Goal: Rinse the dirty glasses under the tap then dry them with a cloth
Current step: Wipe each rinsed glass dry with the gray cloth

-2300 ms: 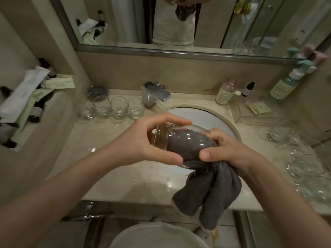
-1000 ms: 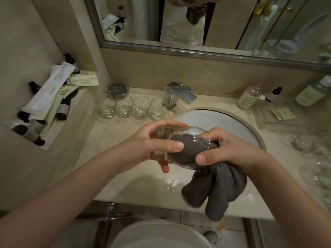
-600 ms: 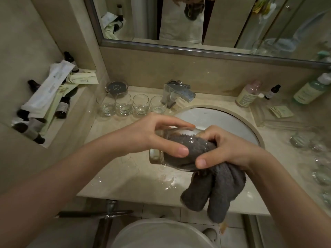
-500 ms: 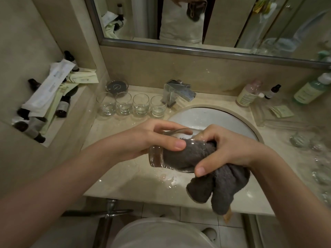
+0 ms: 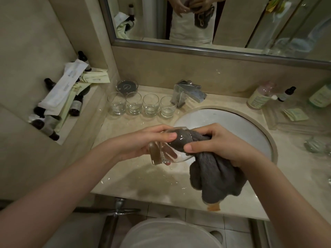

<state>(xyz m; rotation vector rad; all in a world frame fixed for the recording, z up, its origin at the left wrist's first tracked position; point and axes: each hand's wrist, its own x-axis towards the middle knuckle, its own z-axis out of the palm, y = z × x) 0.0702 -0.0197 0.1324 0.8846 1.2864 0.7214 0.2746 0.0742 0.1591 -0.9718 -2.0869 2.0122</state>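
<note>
My left hand (image 5: 141,141) grips a clear glass (image 5: 162,154) lying on its side above the counter's front, its thick base pointing left. My right hand (image 5: 220,142) holds a grey cloth (image 5: 213,176) and has one end of it stuffed inside the glass; the rest of the cloth hangs down below my wrist. Several clean-looking glasses (image 5: 141,104) stand in a row left of the chrome tap (image 5: 189,93). More glasses (image 5: 315,145) sit blurred at the right edge of the counter.
The white round basin (image 5: 232,122) lies behind my hands in a wet beige counter (image 5: 143,178). Bottles (image 5: 259,97) and a clear tray (image 5: 295,120) stand at the back right. A side ledge (image 5: 59,102) holds small bottles and packets. A mirror hangs above.
The glass has turned in my left hand and dropped slightly, its base now lower left. My right hand has twisted the cloth inside it. The view shifted a little rightward.
</note>
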